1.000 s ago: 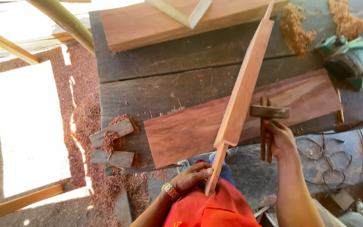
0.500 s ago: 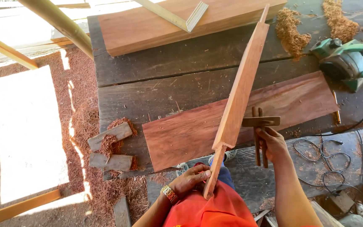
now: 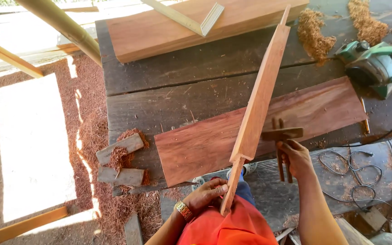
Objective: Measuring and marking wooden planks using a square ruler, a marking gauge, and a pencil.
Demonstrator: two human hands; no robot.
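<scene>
A long reddish wooden slat (image 3: 262, 97) with a narrow tenon at its near end stands tilted on edge, running from my lap up across the workbench. My left hand (image 3: 207, 195), with a gold watch on the wrist, grips the slat's near end. My right hand (image 3: 296, 159) holds a dark wooden marking gauge (image 3: 281, 140) pressed against the slat's right side, about a third of the way up. Under them a wide reddish board (image 3: 205, 145) lies flat on the dark workbench (image 3: 159, 102).
A green electric planer (image 3: 377, 63) sits at the bench's right, its black cord (image 3: 350, 168) coiled below. Another plank (image 3: 169, 29) with a metal square (image 3: 191, 18) lies at the back. Shavings piles (image 3: 316, 34), small wood offcuts (image 3: 121, 149), sawdust on the ground at left.
My right hand with the marking gauge has slid down the slat toward me. The left hand keeps its hold on the slat's near end.
</scene>
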